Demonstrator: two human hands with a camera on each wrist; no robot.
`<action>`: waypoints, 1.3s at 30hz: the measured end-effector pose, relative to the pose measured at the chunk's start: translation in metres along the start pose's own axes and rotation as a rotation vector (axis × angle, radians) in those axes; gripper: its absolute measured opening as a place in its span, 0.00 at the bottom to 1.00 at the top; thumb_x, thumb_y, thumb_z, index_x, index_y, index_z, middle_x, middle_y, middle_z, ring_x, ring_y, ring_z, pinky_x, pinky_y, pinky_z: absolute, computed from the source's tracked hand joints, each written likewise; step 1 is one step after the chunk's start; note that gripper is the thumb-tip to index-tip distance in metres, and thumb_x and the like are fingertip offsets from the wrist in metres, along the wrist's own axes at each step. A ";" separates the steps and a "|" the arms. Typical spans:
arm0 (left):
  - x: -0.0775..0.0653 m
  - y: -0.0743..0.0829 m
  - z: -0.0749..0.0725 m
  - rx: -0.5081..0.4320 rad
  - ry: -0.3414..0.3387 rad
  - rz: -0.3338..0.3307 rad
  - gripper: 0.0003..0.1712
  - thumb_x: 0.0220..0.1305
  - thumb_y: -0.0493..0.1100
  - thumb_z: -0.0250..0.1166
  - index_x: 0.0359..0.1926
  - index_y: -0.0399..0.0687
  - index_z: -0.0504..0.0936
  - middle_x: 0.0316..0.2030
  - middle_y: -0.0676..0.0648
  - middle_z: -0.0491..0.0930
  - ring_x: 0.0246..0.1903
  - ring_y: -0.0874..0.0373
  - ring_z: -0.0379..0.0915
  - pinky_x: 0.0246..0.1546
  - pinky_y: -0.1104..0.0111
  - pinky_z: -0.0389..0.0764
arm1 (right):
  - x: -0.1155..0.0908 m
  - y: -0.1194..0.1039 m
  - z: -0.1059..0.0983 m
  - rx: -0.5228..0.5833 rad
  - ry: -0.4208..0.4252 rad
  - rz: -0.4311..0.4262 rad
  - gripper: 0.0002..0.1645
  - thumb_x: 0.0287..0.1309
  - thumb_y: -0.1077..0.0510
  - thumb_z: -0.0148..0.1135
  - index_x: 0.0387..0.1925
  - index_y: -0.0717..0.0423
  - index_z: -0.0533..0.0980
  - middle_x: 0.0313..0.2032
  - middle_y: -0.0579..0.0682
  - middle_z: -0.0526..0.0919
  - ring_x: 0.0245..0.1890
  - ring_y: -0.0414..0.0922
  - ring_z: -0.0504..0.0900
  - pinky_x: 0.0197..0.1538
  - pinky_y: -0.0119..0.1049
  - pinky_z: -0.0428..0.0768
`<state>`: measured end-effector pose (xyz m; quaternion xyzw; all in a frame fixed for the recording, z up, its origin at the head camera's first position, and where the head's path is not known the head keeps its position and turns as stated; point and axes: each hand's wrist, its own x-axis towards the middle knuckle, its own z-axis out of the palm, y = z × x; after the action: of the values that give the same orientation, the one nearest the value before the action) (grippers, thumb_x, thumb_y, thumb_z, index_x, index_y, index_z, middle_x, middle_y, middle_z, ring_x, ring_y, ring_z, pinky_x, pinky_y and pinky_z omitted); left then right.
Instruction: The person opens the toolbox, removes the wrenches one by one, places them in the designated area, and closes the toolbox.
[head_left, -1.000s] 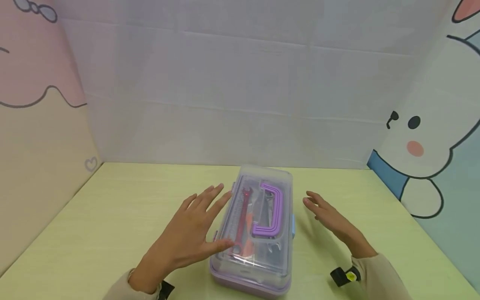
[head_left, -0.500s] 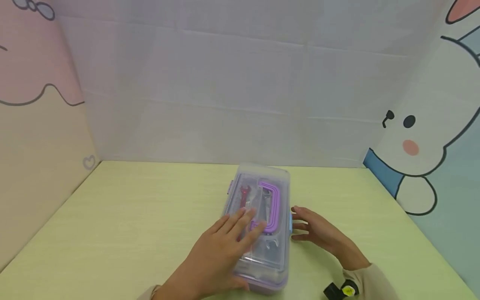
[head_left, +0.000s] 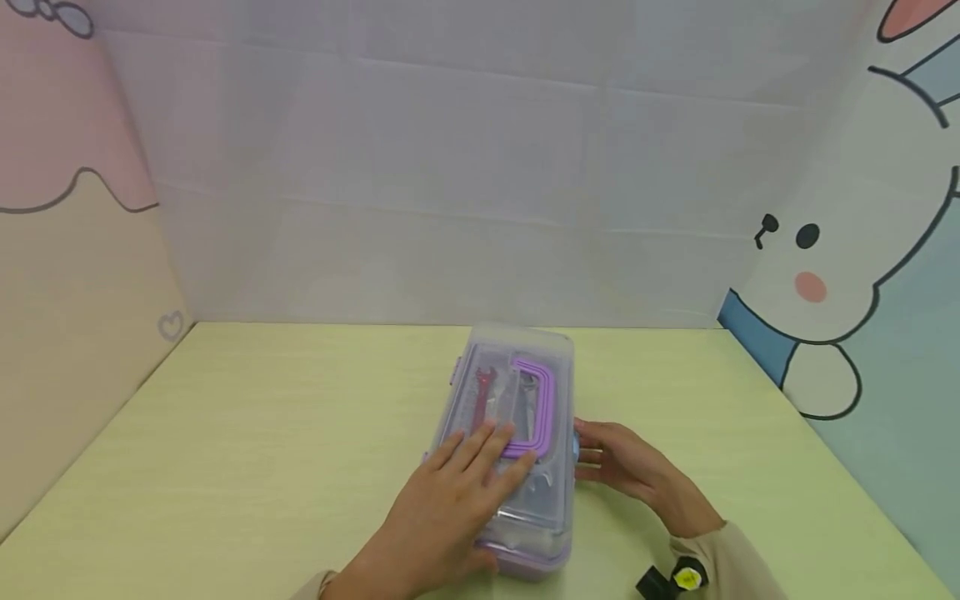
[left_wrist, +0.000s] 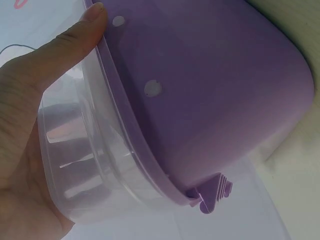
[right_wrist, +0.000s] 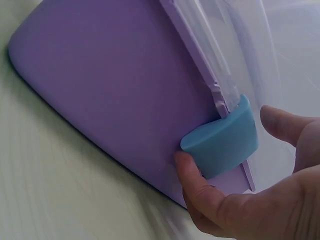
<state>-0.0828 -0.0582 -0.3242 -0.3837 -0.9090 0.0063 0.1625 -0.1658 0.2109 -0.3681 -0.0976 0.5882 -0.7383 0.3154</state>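
A toolbox (head_left: 525, 517) with a clear lid and purple base stands on the table, slightly turned. Through the lid (head_left: 517, 500) a red wrench (head_left: 483, 396) and other tools show; on top lies a purple handle (head_left: 546, 408). My left hand (head_left: 450, 508) rests on the near left part of the lid, fingers straight and spread. Its thumb (left_wrist: 70, 47) touches the purple rim at the near end. At the right side, my right hand (head_left: 630, 467) is at the blue latch (right_wrist: 225, 142). A fingertip touches the latch's lower edge; the thumb (right_wrist: 282, 122) is beside its upper edge.
The pale yellow table (head_left: 285, 433) reaches to a white wall sheet (head_left: 390, 183) behind the box. Cartoon-printed panels (head_left: 862, 233) border the sides. On the left side of the base is a purple clasp (left_wrist: 212, 192).
My left hand has come down and right, from above the box onto its lid. My right hand has moved left and down to the blue latch. The view has shifted slightly.
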 end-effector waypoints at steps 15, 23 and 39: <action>0.005 -0.005 0.004 -0.014 -0.005 -0.009 0.64 0.31 0.68 0.76 0.70 0.53 0.61 0.69 0.42 0.62 0.68 0.48 0.60 0.67 0.55 0.68 | 0.007 0.007 -0.004 0.095 0.058 0.050 0.15 0.71 0.52 0.50 0.37 0.53 0.81 0.38 0.47 0.84 0.42 0.42 0.83 0.49 0.35 0.84; 0.015 -0.014 0.010 -0.042 0.003 -0.035 0.63 0.32 0.66 0.77 0.70 0.53 0.61 0.69 0.41 0.62 0.68 0.48 0.60 0.67 0.54 0.68 | 0.016 0.000 -0.009 0.116 0.082 0.057 0.14 0.69 0.53 0.52 0.36 0.55 0.80 0.36 0.48 0.84 0.41 0.41 0.83 0.49 0.33 0.83; 0.021 -0.009 0.013 0.060 0.028 -0.012 0.63 0.34 0.71 0.73 0.68 0.42 0.64 0.68 0.45 0.65 0.69 0.51 0.59 0.70 0.58 0.64 | 0.026 0.002 -0.018 0.129 0.016 0.044 0.16 0.68 0.53 0.53 0.31 0.54 0.84 0.35 0.46 0.86 0.41 0.40 0.83 0.49 0.32 0.83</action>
<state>-0.1067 -0.0486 -0.3289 -0.3733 -0.9083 0.0273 0.1869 -0.1947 0.2100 -0.3807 -0.0581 0.5441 -0.7681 0.3324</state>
